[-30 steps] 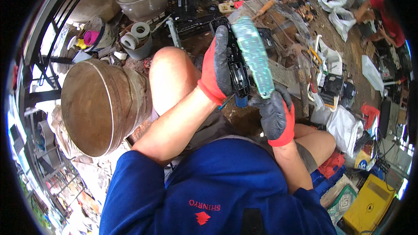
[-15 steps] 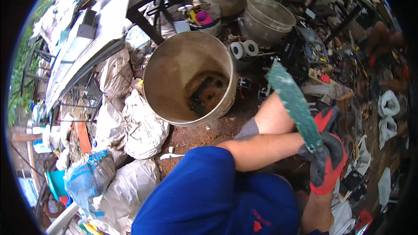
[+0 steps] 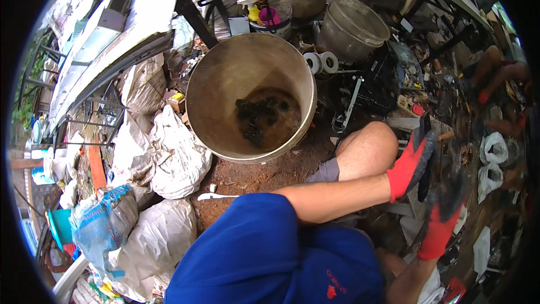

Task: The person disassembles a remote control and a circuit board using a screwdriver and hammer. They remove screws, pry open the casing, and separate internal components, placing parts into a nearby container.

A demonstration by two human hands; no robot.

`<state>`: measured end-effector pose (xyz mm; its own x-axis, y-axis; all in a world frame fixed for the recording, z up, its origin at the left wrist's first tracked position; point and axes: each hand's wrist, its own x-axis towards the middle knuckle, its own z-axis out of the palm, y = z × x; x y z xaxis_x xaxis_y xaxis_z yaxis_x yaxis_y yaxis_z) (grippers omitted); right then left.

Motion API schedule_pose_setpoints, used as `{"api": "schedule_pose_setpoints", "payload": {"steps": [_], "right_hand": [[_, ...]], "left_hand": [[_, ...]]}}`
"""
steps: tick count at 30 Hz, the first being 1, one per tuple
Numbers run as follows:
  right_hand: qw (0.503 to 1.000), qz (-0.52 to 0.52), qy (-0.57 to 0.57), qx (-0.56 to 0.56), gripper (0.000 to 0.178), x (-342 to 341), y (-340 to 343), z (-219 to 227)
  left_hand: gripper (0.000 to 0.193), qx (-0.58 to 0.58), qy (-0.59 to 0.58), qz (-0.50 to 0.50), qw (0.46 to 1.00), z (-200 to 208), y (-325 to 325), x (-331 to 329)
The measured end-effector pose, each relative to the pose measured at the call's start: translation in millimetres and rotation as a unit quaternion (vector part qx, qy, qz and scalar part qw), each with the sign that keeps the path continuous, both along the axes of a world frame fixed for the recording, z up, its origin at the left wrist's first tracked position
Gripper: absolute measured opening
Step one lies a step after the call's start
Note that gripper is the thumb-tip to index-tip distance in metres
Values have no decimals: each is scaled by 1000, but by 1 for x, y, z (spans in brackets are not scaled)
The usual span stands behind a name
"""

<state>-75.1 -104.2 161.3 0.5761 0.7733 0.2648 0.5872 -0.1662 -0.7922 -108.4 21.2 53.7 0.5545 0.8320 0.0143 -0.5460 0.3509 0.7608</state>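
My left hand point(image 3: 413, 163), in a red and black glove, is beside my bare knee. Its fingers look stretched out, and a dark shape by the palm may be part of the glove or a separate black thing. Lower right, my right hand point(image 3: 443, 219), in a matching glove, is smeared by motion, so its fingers are unclear. A large dirty bucket point(image 3: 216, 93) tilts toward me in front of my knees, with dark wet-looking residue point(image 3: 264, 118) at its bottom. Neither hand touches it.
White sacks point(image 3: 180, 155) and a blue-and-clear plastic bag point(image 3: 107, 222) lie at left. Behind are a second bucket point(image 3: 351, 28), white rolls point(image 3: 328, 62) and a pink cup point(image 3: 269, 17) under a metal-framed table point(image 3: 197, 22). Mixed scrap point(image 3: 408, 67) covers the right; white rings point(image 3: 492, 149) lie there.
The flat green strip in my right hand has left view. My hands have come apart, the right moving outward to the right. The head view has shifted slightly.
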Motion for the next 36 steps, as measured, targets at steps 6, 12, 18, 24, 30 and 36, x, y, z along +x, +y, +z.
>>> {"api": "schedule_pose_setpoints", "payload": {"steps": [6,12,18,24,30,36], "right_hand": [[970,52,215,-104,69,-2,-33,-35],[931,66,357,-26,70,-12,-39,-24],[937,-16,347,20,67,-17,-49,-38],[936,-88,341,10,68,-10,-82,-46],[951,-147,272,-30,48,-8,-117,-50],[878,-102,468,15,60,-8,-128,-65]], "left_hand": [[78,108,145,-160,971,51,-11,-78],[23,434,387,-107,807,121,106,-214],[39,385,766,-408,316,-18,301,-288],[41,364,779,-437,267,-156,333,-337],[42,359,800,-397,273,-186,329,-338],[44,391,796,-371,275,-202,330,-322]]}}
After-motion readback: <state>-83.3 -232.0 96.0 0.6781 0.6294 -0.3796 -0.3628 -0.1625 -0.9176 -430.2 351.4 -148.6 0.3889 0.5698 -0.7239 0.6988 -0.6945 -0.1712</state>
